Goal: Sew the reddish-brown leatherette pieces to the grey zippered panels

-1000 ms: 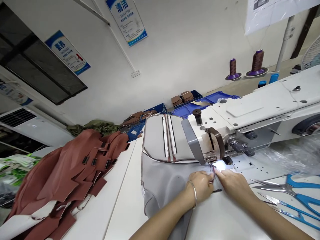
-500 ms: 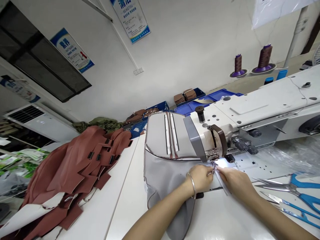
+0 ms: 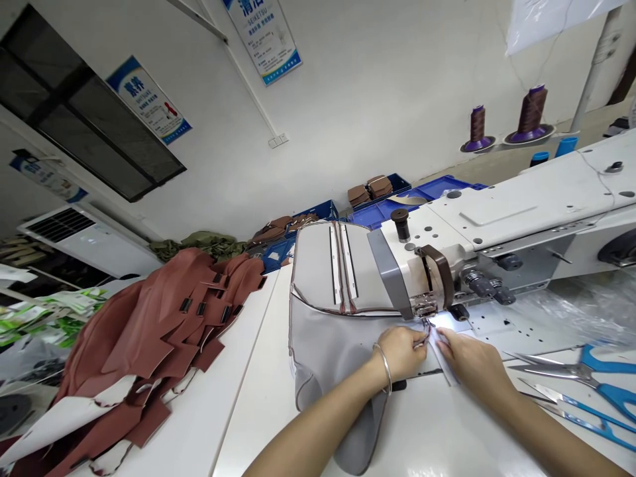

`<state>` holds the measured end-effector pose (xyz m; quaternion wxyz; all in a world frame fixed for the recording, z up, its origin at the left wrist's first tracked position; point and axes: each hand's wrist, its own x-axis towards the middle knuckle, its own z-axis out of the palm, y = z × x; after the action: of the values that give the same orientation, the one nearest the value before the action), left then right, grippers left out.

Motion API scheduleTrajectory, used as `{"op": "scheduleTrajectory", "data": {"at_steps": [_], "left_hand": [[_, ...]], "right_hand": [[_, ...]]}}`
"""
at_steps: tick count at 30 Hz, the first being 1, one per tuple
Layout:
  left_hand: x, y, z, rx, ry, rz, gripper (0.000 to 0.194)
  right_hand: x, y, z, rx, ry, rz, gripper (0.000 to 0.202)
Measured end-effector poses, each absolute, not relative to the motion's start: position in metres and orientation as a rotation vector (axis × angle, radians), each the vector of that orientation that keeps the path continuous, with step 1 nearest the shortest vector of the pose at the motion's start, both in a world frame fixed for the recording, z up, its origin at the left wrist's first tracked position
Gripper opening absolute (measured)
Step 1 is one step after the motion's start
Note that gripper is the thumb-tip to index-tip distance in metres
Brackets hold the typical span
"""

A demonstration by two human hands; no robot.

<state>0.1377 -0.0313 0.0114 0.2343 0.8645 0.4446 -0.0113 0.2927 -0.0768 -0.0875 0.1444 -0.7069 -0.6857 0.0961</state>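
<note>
A grey sewn cover (image 3: 338, 344) with two white strips lies on the white table, its right edge running under the head of a sewing machine (image 3: 422, 265). My left hand (image 3: 405, 351), with a bangle at the wrist, pinches the cover's edge just in front of the needle area. Close beside it on the right, my right hand (image 3: 462, 354) has its fingers closed on a narrow white strip (image 3: 446, 364) that hangs toward me. The fingertips of both hands nearly meet below the lit presser foot.
Reddish-brown cut pieces (image 3: 163, 318) are heaped at the left. Blue-handled scissors (image 3: 591, 374) and smaller snips (image 3: 586, 411) lie at the right. Thread spools (image 3: 532, 112) stand behind the machine, and blue crates (image 3: 387, 209) sit beyond the table.
The whole view has shifted slightly. Both hands keep nearly the same place at the machine, with the right fingertips slightly farther from the left ones.
</note>
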Motion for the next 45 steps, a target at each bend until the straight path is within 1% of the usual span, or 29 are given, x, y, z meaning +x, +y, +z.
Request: {"op": "scheduleTrajectory", "data": {"at_steps": [3,6,10,13,16,18,21,25,31,35,41,45], "left_hand": [[0.141,-0.039,0.010,2.509,1.211,-0.170,0.029],[0.147,-0.050,0.007,2.589,1.202,-0.344,0.032],[0.158,-0.065,-0.003,2.609,1.160,-0.455,0.033],[0.163,-0.074,-0.009,2.595,1.181,-0.451,0.036],[0.165,-0.080,-0.010,2.579,1.215,-0.433,0.039],[0.166,-0.082,-0.009,2.572,1.215,-0.442,0.039],[0.168,-0.084,-0.008,2.573,1.222,-0.445,0.036],[0.168,-0.085,-0.013,2.583,1.192,-0.468,0.030],[0.167,-0.084,-0.017,2.584,1.140,-0.434,0.034],[0.168,-0.084,-0.017,2.561,1.140,-0.421,0.037],[0.167,-0.080,-0.025,2.589,1.119,-0.426,0.029],[0.166,-0.080,-0.030,2.600,1.102,-0.398,0.029]], "right_hand": [[0.291,-0.075,-0.086,-2.042,-1.949,0.310,0.030],[0.293,-0.074,-0.083,-2.014,-1.949,0.340,0.031],[0.298,-0.077,-0.081,-1.919,-1.957,0.365,0.032],[0.301,-0.082,-0.082,-1.926,-1.873,0.340,0.033],[0.300,-0.086,-0.084,-2.057,-1.691,0.255,0.042],[0.296,-0.087,-0.086,-2.091,-1.641,0.220,0.041],[0.287,-0.083,-0.089,-2.004,-1.701,0.203,0.033],[0.283,-0.080,-0.091,-1.839,-1.846,0.167,0.033],[0.291,-0.086,-0.082,-1.734,-2.061,0.149,0.020],[0.293,-0.085,-0.078,-1.725,-2.143,0.124,0.026],[0.294,-0.079,-0.076,-1.712,-2.240,0.085,0.028],[0.293,-0.078,-0.072,-1.719,-2.261,0.085,0.029]]}}
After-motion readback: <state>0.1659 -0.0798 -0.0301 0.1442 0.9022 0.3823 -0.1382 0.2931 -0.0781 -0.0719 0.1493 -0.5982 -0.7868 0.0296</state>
